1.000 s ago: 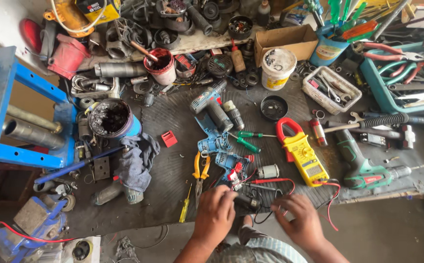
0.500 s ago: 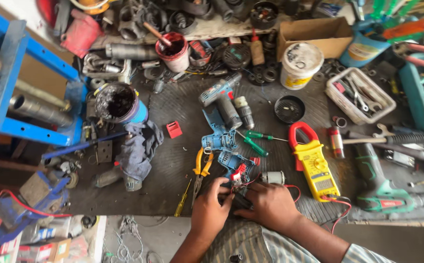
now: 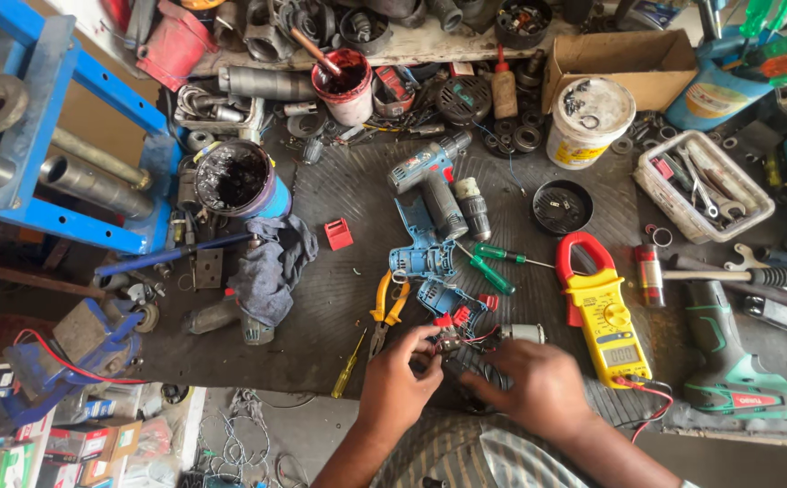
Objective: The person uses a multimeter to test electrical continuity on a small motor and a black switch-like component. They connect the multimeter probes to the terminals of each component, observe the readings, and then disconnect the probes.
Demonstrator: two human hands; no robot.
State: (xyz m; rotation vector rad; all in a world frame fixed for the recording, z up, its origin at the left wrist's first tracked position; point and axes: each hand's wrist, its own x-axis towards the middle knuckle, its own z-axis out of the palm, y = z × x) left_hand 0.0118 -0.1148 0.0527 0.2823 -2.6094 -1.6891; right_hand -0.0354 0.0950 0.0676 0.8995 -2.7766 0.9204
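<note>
My left hand (image 3: pixel 399 384) and my right hand (image 3: pixel 532 387) meet at the near edge of the dark rubber-matted bench (image 3: pixel 348 199). Together they grip a small wired part (image 3: pixel 452 342) with red connectors and thin wires; a grey motor cylinder (image 3: pixel 524 333) lies right behind it. My left fingers pinch the part from the left while my right hand covers a black ribbed piece (image 3: pixel 482 372) beneath. Just beyond lie blue drill housing halves (image 3: pixel 422 262) and orange-handled pliers (image 3: pixel 387 309).
A yellow and red clamp meter (image 3: pixel 603 316) lies to the right, with a green drill (image 3: pixel 732 384) beyond it. Green screwdrivers (image 3: pixel 493 267), a blue drill body (image 3: pixel 425 167), a dark rag (image 3: pixel 271 267), a grease tin (image 3: pixel 233 178), a white tub (image 3: pixel 588 117) and a parts tray (image 3: pixel 701 185) crowd the bench.
The camera has moved closer and lower over the bench. Both hands have drawn together on the wired part, with the right hand now closing over the black piece.
</note>
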